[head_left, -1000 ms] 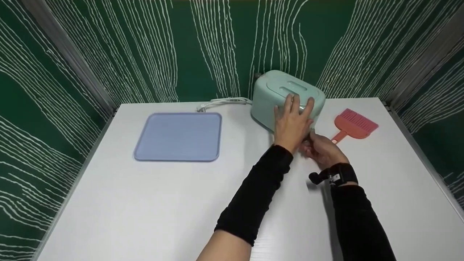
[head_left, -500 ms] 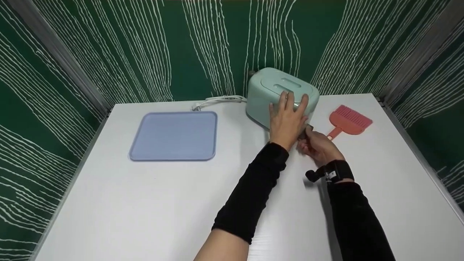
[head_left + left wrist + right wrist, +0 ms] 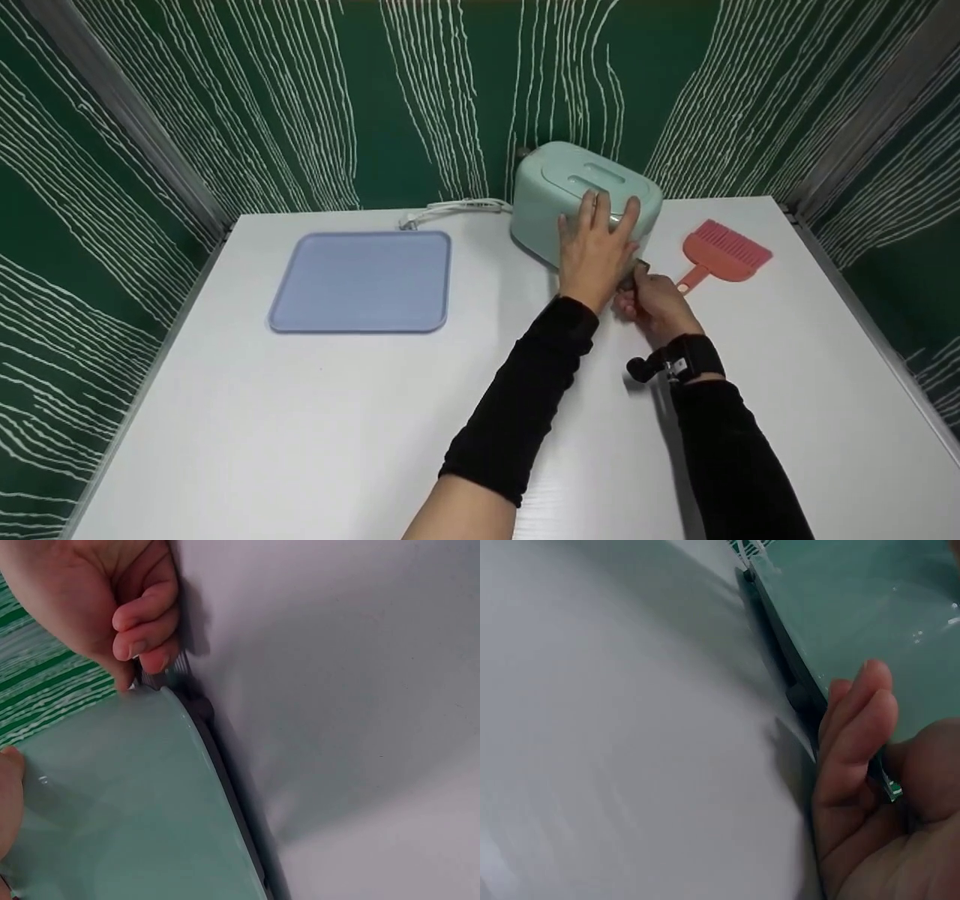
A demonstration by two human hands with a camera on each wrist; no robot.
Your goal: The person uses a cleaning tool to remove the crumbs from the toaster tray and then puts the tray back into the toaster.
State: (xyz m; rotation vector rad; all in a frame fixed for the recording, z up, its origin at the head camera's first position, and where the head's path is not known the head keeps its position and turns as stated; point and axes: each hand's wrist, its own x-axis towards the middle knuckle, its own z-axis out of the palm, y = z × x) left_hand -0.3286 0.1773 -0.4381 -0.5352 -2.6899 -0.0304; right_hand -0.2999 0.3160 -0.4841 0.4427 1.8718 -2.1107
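A mint-green toaster (image 3: 536, 210) stands upright at the back of the white table, turned at an angle, with two long slots on top. My left hand (image 3: 595, 251) rests spread-fingered on its near side, fingertips reaching the top edge. By the near right corner, low down, my right hand (image 3: 660, 304) pinches a thin, dark, shiny crumb tray (image 3: 627, 283) that juts from the toaster's base. In the right wrist view, curled fingers and thumb close round the crumb tray's glossy edge (image 3: 891, 789). Most of the crumb tray is hidden by the hands and toaster.
A blue rectangular tray (image 3: 360, 281) lies left of the toaster. Behind it a white cord with a plug (image 3: 409, 220) runs to the toaster. To the right lies a coral brush (image 3: 726, 253) with pink bristles. Green, white-lined walls (image 3: 420, 97) enclose the table's back and sides.
My right hand has drawn slightly towards me, and more of the dark crumb tray shows beyond the toaster's base. My left hand stays on the toaster. The head view has shifted a little.
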